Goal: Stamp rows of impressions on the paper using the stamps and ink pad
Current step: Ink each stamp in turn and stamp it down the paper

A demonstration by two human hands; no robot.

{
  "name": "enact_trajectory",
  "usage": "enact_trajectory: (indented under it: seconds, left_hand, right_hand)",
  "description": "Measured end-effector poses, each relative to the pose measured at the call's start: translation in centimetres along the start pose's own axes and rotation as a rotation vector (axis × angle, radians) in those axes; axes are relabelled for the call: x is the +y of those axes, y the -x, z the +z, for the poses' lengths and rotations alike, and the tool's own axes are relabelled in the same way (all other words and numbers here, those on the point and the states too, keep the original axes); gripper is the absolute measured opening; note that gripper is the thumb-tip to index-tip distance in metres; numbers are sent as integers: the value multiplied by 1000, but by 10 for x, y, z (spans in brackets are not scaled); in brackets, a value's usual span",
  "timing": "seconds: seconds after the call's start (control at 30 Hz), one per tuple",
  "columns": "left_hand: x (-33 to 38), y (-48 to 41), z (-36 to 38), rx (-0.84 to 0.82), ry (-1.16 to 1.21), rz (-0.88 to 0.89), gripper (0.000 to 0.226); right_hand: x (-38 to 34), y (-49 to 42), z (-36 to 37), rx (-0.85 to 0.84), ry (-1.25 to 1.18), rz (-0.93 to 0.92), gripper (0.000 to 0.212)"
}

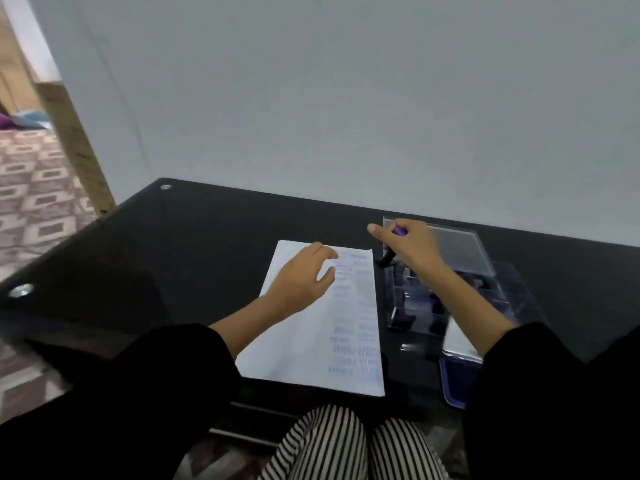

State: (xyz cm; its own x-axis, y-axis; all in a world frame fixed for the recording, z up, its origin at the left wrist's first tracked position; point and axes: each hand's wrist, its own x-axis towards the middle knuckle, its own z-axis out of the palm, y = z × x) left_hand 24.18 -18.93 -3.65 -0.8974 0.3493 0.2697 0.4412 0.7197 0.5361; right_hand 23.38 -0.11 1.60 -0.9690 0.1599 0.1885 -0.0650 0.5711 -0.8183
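Nearest the camera: 2 knees in black-and-white striped trousers (332,441), below the table edge. 2 black sleeves, left sleeve (121,393) and right sleeve (554,393), reach forward over a black glass table (173,254).

1 ink pad (453,382), a blue tray, lies at the near right of the table. It is partly hidden under the right sleeve.

1 sheet of paper (294,358) lies flat, centre of table, just left of the ink pad. Blue impressions run down its right part in about 2 columns (too blurred to count the rows). The left part is blank.

1 clear plastic case (408,306) sits just right of the paper, beyond the ink pad. Its lid (464,251) stands open at the far side. Dark stamps sit in its compartments; number cannot be told.

Left hand (298,282): palm down on the far half of the paper. Its fingers are relaxed and slightly spread, and it holds nothing.

Right hand (415,247): fingers curled around 1 stamp (388,259), with the forefinger stretched out to the left. The stamp is tilted. Its purple top shows at the knuckles. Its dark lower end is at the case's far left corner, just beside the paper's right edge. Contact with the case cannot be told.

2 metal studs are set in the glass, a near stud (20,290) and a far stud (165,187). 1 plain grey wall (346,98) stands behind the table.
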Motion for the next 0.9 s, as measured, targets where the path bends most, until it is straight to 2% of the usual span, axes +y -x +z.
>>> enact_trajectory:
  seconds: [0.1,0.27,0.43,0.77,0.9]
  left_hand:
    - [-40,-16,2,29,-60,-86,30]
    - [-87,-40,16,8,-146,-195,43]
    - [-107,-52,32,-38,-249,-174,52]
    - [-115,-54,41,-79,-230,-141,53]
    - [-117,-54,45,-98,-240,-130,54]
  right_hand:
    - [2,-29,36,-75,56,-28,28]
    - [24,-67,95,-120,174,-49,33]
    - [39,-88,130,-61,258,-74,34]
    - [35,-106,147,-29,398,-188,29]
    - [36,-107,149,6,535,-226,34]
